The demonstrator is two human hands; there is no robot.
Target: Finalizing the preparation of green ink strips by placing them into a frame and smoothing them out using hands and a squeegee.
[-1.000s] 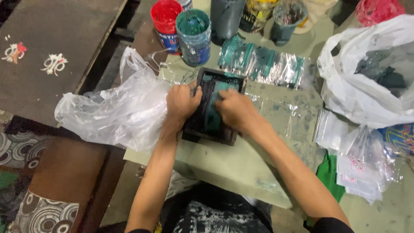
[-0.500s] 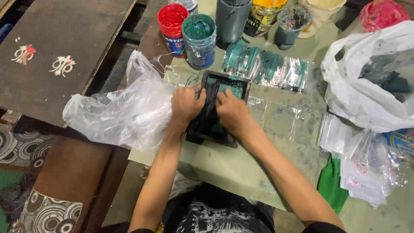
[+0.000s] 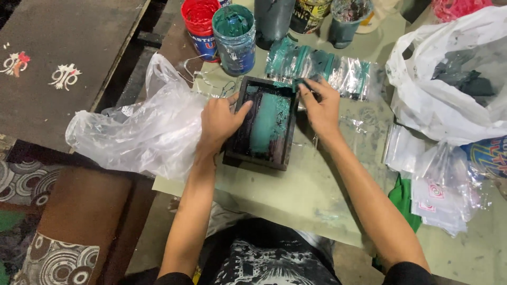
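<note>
Moved since half a second ago: right hand (image 3: 320, 108), then pressed beside the left at mid-screen, now at the frame's far right corner, grip closed on a small teal-smeared squeegee (image 3: 302, 84). Left hand (image 3: 217, 122): grip clamped on the left rail of the dark printing frame (image 3: 262, 122), which lies flat on the counter (image 3: 306, 184) between both hands, teal band down its mesh. Beyond the right grip: row of clear teal-printed sachets (image 3: 327, 66). Beyond the frame: teal paint tub (image 3: 234, 38), red tub (image 3: 200, 21). Left of left grip: crumpled clear bag (image 3: 137, 132).
</note>
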